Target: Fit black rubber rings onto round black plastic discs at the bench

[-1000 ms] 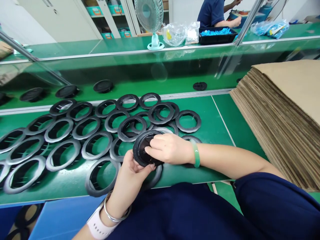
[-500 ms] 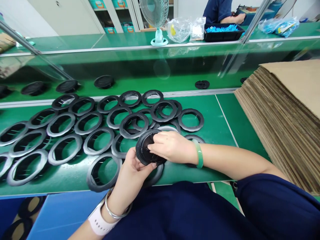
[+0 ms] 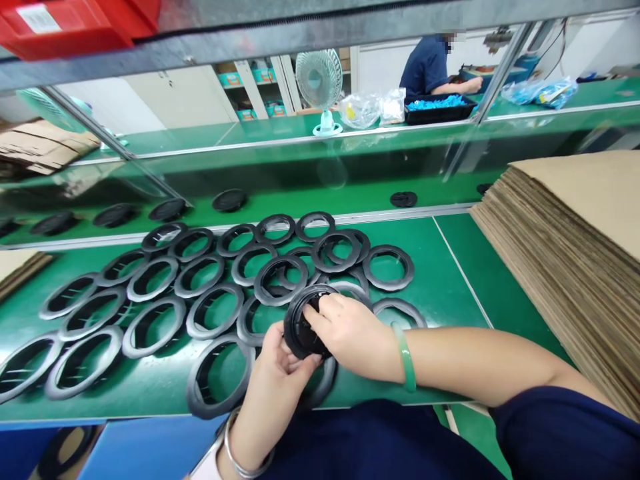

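Just over the front of the green table, my left hand (image 3: pixel 284 377) grips a black round plastic part (image 3: pixel 299 331) from below and the left, thumb at its lower edge. The part is tilted, its recessed inner side facing up and towards me. My right hand (image 3: pixel 356 335) lies over its right side, fingers bent into the middle and index fingertip against the inside. The right fingers hide part of it, and whether they pinch something small does not show. Several black rings (image 3: pixel 409 272) lie around and behind my hands, some overlapping.
A tall stack of cardboard sheets (image 3: pixel 560 253) stands on the right. Behind a metal rail, black round pieces (image 3: pixel 403 199) lie on a green strip. A fan (image 3: pixel 320 83), a black tray (image 3: pixel 440 115) of blue pieces and a co-worker (image 3: pixel 427 67) are further back. A red bin (image 3: pixel 75 27) hangs upper left.
The view has tilted up, bringing in the red bin and shelf edge. My right fingers have shifted inside the part, the index finger now extended into it. The left hand keeps its hold.
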